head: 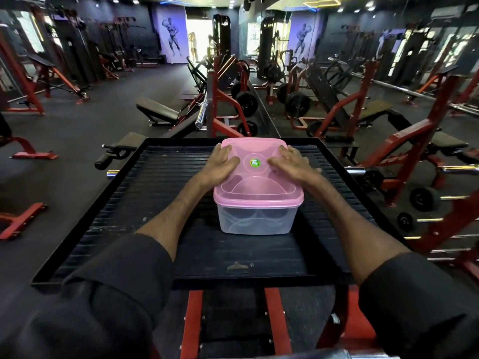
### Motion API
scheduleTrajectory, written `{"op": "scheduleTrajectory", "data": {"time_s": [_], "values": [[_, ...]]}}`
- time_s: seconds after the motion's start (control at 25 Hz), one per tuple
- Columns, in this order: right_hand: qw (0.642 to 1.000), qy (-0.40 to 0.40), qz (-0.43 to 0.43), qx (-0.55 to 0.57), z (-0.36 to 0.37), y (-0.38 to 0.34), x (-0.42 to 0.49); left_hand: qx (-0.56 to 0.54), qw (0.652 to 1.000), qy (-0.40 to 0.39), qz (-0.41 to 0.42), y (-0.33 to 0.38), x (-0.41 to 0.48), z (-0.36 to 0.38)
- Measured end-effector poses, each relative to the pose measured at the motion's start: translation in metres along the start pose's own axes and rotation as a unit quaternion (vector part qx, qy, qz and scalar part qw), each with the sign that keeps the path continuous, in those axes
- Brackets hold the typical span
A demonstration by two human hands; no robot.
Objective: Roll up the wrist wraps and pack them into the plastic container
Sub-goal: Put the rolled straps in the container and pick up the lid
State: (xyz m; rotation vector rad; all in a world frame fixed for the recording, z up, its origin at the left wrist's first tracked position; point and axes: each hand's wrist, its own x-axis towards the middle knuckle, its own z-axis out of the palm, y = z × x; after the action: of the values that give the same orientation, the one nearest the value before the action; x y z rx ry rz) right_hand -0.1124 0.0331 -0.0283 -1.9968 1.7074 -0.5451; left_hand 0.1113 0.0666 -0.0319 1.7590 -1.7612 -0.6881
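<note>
Plastic container [255,218] with pink lid [259,182] on, mid black ribbed platform [145,187], dark rolled shapes faintly visible inside, left hand [219,165] flat on lid's left side, fingers straight, right hand [291,164] flat on right side, green sticker [254,162] between them, gym machines beyond platform

My sleeves [108,301] are black. The lid [255,174] is pink with a green sticker [254,162], the container [255,220] clear, the ribbed platform [145,177] black.
</note>
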Motion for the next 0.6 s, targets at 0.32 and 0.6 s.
{"op": "scheduleTrajectory", "data": {"time_s": [0.32, 0.6], "values": [[0.998, -0.022, -0.044, 0.047, 0.012, -0.011, 0.027, 0.057, 0.998, -0.001, 0.029, -0.011, 0.021, -0.008], [0.996, -0.023, -0.024, -0.081, 0.013, -0.019, 0.054, 0.202, 0.978, -0.026, -0.052, -0.007, 0.041, -0.016]]}}
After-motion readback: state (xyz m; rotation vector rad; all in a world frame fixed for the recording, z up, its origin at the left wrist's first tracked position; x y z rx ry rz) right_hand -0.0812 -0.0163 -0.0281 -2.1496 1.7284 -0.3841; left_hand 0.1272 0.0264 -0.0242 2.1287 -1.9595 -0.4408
